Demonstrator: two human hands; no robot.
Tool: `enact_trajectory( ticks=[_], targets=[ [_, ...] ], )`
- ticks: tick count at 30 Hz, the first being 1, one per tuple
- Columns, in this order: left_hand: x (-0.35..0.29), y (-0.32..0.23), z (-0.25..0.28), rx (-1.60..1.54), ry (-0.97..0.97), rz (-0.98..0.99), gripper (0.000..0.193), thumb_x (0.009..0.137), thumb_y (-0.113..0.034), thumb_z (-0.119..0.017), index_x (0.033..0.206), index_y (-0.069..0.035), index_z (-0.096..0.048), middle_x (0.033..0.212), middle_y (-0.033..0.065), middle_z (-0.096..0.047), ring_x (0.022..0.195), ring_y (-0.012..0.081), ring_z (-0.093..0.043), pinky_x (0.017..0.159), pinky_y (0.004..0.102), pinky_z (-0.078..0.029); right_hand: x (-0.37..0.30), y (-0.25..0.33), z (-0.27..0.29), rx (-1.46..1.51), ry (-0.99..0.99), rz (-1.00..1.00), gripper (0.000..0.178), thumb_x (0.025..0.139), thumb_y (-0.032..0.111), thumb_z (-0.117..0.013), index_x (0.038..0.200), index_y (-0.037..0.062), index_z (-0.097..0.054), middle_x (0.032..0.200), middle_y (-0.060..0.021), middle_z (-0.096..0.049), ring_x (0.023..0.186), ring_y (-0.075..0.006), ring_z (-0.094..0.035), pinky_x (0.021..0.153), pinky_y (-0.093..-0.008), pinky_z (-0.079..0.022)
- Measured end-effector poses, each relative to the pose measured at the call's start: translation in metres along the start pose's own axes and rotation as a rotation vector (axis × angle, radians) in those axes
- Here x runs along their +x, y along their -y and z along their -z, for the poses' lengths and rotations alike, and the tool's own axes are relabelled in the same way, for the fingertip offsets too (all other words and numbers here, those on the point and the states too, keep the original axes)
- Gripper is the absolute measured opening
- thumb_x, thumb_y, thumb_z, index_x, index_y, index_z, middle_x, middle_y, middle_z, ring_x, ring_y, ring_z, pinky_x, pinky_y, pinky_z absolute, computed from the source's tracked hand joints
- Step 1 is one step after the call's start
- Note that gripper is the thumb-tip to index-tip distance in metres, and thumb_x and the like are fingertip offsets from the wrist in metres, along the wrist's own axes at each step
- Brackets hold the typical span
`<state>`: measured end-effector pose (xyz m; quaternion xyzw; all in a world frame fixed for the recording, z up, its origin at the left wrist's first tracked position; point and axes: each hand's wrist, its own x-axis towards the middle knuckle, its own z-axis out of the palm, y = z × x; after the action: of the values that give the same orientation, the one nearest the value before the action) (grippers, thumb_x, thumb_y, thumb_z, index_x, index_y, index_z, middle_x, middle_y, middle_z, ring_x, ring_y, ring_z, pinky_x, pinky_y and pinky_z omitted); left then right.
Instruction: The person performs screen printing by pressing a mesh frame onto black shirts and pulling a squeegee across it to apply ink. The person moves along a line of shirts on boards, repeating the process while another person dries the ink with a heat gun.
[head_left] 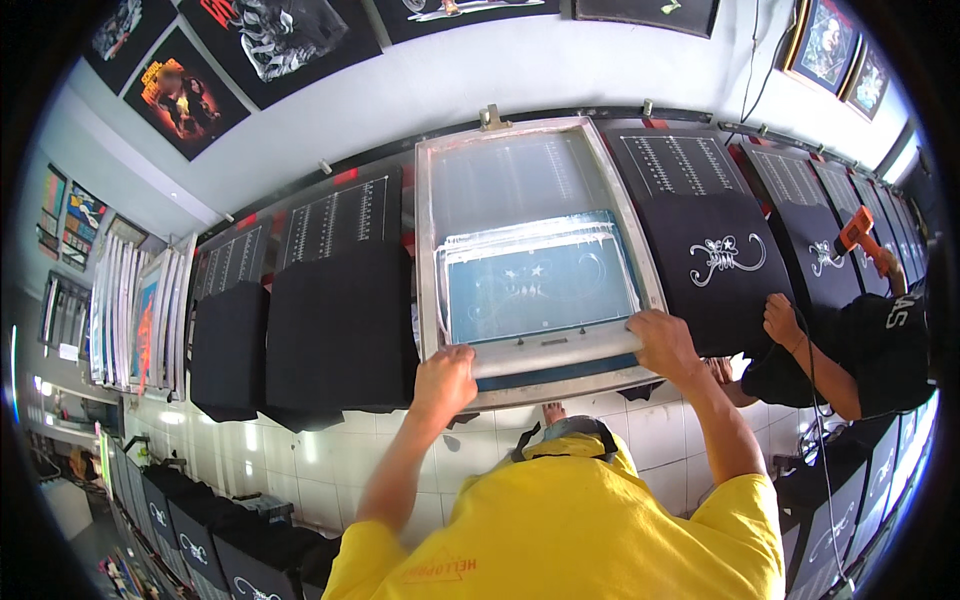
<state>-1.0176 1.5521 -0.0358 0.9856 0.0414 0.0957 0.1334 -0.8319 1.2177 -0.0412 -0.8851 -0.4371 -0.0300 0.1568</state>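
A squeegee [555, 351] with a long pale grey handle lies across the near part of a screen-printing frame [425, 230]. My left hand [446, 382] is closed round its left end, and my right hand [663, 343] grips the right end. Beyond the squeegee, the frame's mesh bears a blue stencil [500, 300] with a scroll-and-star design. White ink [530, 232] is smeared along the stencil's far edge and down its sides. Whatever lies under the screen is mostly hidden. A metal clamp [492, 118] sits at the frame's far edge.
Plain black shirts [335, 320] drape over boards at left. At right, a black shirt [720, 255] carries a white print. Beside it a co-worker's hand holds an orange heat gun [857, 232], its cable hanging down. Upright screens [140, 320] stand far left; more shirt-covered boards [225, 540] line up behind me.
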Motion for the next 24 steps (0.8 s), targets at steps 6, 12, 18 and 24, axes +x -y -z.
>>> enact_trajectory(
  ticks=[6,12,18,24],
  targets=[
    [-0.043,-0.019,-0.022,0.070,-0.001,-0.015,0.037,0.068,0.006,-0.062,0.104,0.002,-0.058,0.115,0.0160,-0.063,0.109,0.0317,-0.063,0.087,0.0385,-0.057,-0.041,0.019,-0.016,-0.067,-0.074,0.042,0.041,0.063,0.007,-0.077,0.099,0.0047,-0.057,0.107,-0.0098,-0.059,0.104,-0.0299,-0.060,0.085,-0.0415,-0.053],
    [-0.062,-0.015,-0.043,0.080,0.034,-0.041,0.052,0.070,0.006,-0.062,0.121,0.004,-0.050,0.134,0.0194,-0.048,0.129,0.0362,-0.046,0.102,0.0407,-0.048,-0.062,0.032,-0.028,-0.045,-0.074,0.025,0.073,0.060,0.029,-0.089,0.117,0.0028,-0.052,0.123,-0.0137,-0.052,0.120,-0.0330,-0.051,0.097,-0.0429,-0.048],
    [-0.066,-0.014,-0.022,-0.087,0.103,-0.036,0.061,0.078,-0.016,-0.070,0.130,0.005,-0.049,0.141,0.0233,-0.044,0.136,0.0409,-0.039,0.114,0.0442,-0.036,-0.074,0.030,-0.026,0.076,-0.103,-0.021,0.064,0.074,0.028,-0.081,0.124,-0.0008,-0.054,0.132,-0.0182,-0.052,0.126,-0.0382,-0.049,0.104,-0.0457,-0.044],
    [-0.060,0.054,-0.034,-0.325,-0.242,0.224,0.047,0.093,-0.026,-0.064,0.129,0.003,-0.054,0.137,0.0236,-0.050,0.130,0.0409,-0.045,0.110,0.0448,-0.037,-0.061,-0.025,-0.036,0.201,-0.440,-0.380,0.039,0.090,0.016,-0.062,0.124,-0.0009,-0.058,0.130,-0.0243,-0.057,0.121,-0.0395,-0.055,0.102,-0.0438,-0.045]
  ],
)
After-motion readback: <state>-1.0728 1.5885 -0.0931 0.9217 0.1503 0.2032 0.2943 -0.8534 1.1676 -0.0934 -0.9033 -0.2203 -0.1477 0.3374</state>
